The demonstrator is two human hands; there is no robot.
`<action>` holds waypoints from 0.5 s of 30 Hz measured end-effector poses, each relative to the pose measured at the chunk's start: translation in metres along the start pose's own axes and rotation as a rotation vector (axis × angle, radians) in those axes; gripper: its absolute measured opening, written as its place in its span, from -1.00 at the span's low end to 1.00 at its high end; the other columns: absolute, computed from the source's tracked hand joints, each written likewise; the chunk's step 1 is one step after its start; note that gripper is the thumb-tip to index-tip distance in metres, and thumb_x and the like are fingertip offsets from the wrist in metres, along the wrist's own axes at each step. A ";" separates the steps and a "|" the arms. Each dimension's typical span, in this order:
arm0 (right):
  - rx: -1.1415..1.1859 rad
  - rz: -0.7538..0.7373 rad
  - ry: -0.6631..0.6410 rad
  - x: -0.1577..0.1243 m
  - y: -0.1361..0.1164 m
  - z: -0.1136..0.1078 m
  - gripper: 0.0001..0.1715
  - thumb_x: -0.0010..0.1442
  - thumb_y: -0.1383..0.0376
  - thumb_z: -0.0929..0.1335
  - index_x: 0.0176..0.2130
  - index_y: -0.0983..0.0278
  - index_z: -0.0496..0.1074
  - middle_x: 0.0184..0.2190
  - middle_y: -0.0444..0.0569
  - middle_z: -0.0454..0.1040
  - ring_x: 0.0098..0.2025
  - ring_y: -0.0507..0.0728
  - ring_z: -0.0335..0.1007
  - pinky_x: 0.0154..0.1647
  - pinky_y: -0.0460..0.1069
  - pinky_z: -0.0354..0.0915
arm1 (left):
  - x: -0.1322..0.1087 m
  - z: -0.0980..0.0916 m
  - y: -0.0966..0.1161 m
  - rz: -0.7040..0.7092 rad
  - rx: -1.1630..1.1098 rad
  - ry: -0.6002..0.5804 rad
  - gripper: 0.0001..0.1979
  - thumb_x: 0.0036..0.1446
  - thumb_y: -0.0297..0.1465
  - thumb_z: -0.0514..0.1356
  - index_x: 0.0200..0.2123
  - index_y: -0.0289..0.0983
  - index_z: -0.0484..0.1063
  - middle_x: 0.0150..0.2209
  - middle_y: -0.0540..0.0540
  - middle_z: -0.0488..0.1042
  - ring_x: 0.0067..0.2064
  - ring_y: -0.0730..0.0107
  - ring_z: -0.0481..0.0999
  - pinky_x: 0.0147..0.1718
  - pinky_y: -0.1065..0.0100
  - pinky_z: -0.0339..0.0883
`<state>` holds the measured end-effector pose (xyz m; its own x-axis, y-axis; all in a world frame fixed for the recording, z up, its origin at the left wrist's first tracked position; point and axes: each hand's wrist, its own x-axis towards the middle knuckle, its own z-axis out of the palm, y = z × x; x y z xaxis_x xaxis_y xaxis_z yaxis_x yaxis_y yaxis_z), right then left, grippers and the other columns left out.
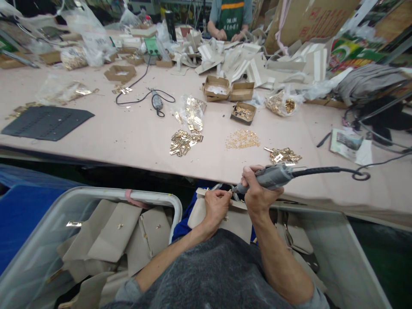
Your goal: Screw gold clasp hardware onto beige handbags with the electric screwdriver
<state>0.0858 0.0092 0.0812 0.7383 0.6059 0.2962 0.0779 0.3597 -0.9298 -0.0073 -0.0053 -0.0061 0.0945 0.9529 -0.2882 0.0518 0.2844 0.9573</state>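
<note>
My right hand (259, 195) is wrapped round a grey corded electric screwdriver (275, 176), held nearly level with its tip pointing left. That tip meets the upper edge of a beige handbag (238, 223) resting on my lap. Beside the tip, the thumb and fingers of my left hand (217, 208) pinch together at the bag's top edge. Whatever small part sits between those fingers is too hidden to name. A small gold fitting shows on the bag's front, just below the hands.
A white bin (148, 195) at left holds several beige bags; another bin (341, 223) stands at right. On the table lie gold plates (183, 142), tiny screws (243, 139), more gold fittings (283, 155) and a second screwdriver (156, 101). A co-worker (230, 21) works across the table.
</note>
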 end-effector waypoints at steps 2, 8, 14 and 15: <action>-0.029 -0.023 -0.033 -0.003 0.002 -0.001 -0.68 0.16 0.18 0.55 -0.30 0.33 0.44 -0.54 -0.13 0.38 -0.63 0.06 0.29 -0.61 -0.05 0.30 | -0.002 -0.001 0.002 0.004 -0.011 -0.015 -0.75 0.11 -0.31 0.26 -0.47 -0.36 0.62 -0.58 -0.08 0.50 -0.60 0.34 0.41 -0.65 0.43 0.16; -0.080 0.029 -0.151 -0.007 0.005 -0.007 -0.64 0.06 0.18 0.60 -0.29 0.34 0.50 -0.50 -0.10 0.42 -0.56 0.09 0.34 -0.58 -0.04 0.36 | -0.008 -0.005 0.006 0.008 0.041 -0.075 -0.76 0.11 -0.29 0.24 -0.49 -0.31 0.58 -0.61 -0.07 0.45 -0.64 0.34 0.38 -0.67 0.41 0.18; 0.114 0.158 -0.332 0.012 -0.018 -0.024 -0.60 -0.14 0.26 0.66 -0.37 0.31 0.50 -0.51 -0.09 0.40 -0.57 0.08 0.31 -0.61 -0.05 0.32 | -0.010 -0.003 0.012 0.002 -0.101 -0.120 -0.73 0.12 -0.24 0.24 -0.44 -0.35 0.54 -0.63 -0.04 0.40 -0.70 0.44 0.27 -0.73 0.45 0.10; 0.178 0.151 -0.366 0.018 -0.024 -0.028 -0.64 -0.11 0.27 0.64 -0.36 0.28 0.49 -0.52 -0.12 0.38 -0.59 0.06 0.28 -0.60 -0.05 0.32 | -0.010 -0.002 0.013 0.005 -0.130 -0.117 -0.73 0.12 -0.23 0.25 -0.40 -0.36 0.55 -0.59 -0.06 0.44 -0.70 0.46 0.28 -0.74 0.46 0.08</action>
<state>0.1161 -0.0082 0.1033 0.4434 0.8615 0.2475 -0.1532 0.3450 -0.9260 -0.0091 -0.0105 0.0095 0.2098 0.9377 -0.2770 -0.0771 0.2983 0.9514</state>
